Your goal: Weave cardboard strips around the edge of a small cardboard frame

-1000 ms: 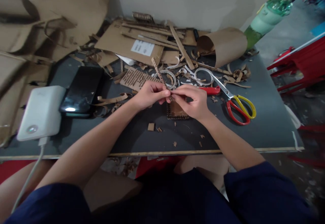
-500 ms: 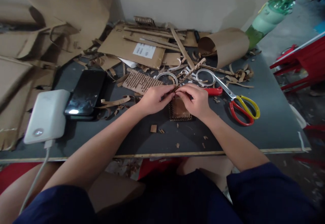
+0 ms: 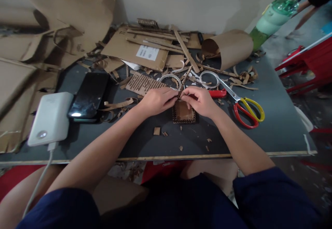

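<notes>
Both my hands meet over the middle of the dark table (image 3: 272, 125). My left hand (image 3: 157, 100) and my right hand (image 3: 199, 101) each pinch the lower end of a thin notched cardboard strip (image 3: 183, 80), which points up and away from me. Just under my fingers lies a small brown cardboard square with a dotted border (image 3: 183, 113). My fingers are closed on the strip.
Red-and-yellow scissors (image 3: 246, 109) and a red-handled cutter (image 3: 218, 93) lie right of my hands. A black phone (image 3: 89, 94) and a white power bank (image 3: 50, 118) with its cable sit at left. Cardboard sheets, a rolled piece (image 3: 229, 47), white rings and scraps fill the back.
The strip first leaned far left, then swung right, and now stands nearly upright. Both hands have dropped closer to the small cardboard square.
</notes>
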`<action>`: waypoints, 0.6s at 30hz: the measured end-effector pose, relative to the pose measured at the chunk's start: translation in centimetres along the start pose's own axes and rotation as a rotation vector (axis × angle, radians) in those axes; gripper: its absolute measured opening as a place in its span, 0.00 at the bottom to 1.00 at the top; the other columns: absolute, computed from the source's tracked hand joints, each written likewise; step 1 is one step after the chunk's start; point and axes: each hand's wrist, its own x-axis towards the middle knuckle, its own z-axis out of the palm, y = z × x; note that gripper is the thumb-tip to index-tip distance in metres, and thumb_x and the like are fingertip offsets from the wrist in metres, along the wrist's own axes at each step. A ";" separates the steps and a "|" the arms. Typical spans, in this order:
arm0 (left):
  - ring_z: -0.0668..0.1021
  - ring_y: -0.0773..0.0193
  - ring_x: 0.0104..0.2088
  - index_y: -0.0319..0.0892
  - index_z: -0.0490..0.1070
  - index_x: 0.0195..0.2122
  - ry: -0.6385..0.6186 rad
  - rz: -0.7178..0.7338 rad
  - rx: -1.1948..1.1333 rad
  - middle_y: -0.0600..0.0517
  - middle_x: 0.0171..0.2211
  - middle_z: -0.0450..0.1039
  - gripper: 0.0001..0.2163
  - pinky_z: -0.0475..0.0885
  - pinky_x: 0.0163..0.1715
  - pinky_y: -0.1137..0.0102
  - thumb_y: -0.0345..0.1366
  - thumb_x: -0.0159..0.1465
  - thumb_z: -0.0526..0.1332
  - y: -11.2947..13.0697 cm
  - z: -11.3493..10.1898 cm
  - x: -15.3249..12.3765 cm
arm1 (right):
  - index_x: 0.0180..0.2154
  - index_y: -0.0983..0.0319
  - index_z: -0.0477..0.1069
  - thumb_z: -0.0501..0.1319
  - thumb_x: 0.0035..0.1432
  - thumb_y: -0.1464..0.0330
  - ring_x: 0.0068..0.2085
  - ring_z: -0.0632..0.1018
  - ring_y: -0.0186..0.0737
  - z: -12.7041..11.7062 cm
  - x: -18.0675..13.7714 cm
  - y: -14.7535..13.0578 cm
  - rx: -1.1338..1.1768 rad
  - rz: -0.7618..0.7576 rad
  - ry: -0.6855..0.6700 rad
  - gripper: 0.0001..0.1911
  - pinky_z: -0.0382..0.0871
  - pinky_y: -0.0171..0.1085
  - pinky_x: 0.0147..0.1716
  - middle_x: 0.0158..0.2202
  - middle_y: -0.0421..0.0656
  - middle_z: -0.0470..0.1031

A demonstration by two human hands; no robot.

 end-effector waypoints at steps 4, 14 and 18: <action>0.80 0.62 0.32 0.36 0.74 0.45 0.090 -0.025 0.013 0.45 0.34 0.79 0.12 0.68 0.29 0.71 0.33 0.71 0.51 -0.1 0.1 0.0 | 0.36 0.62 0.74 0.68 0.59 0.60 0.25 0.72 0.29 1.0 -0.3 -0.3 -0.074 -0.117 0.184 0.11 0.67 0.31 0.24 0.32 0.39 0.76; 0.81 0.60 0.35 0.38 0.72 0.46 0.029 -0.071 0.151 0.45 0.34 0.78 0.15 0.68 0.30 0.70 0.41 0.75 0.49 0.1 0.8 -0.4 | 0.42 0.58 0.82 0.66 0.63 0.64 0.38 0.85 0.40 2.3 -0.6 0.1 -0.409 -0.298 0.452 0.08 0.80 0.38 0.39 0.38 0.43 0.86; 0.81 0.59 0.36 0.38 0.71 0.46 0.042 -0.114 0.116 0.45 0.35 0.78 0.16 0.69 0.32 0.69 0.43 0.75 0.49 0.2 0.7 -0.3 | 0.38 0.59 0.81 0.63 0.65 0.69 0.35 0.84 0.38 2.3 -0.4 -0.2 -0.406 -0.323 0.431 0.07 0.79 0.37 0.37 0.35 0.42 0.85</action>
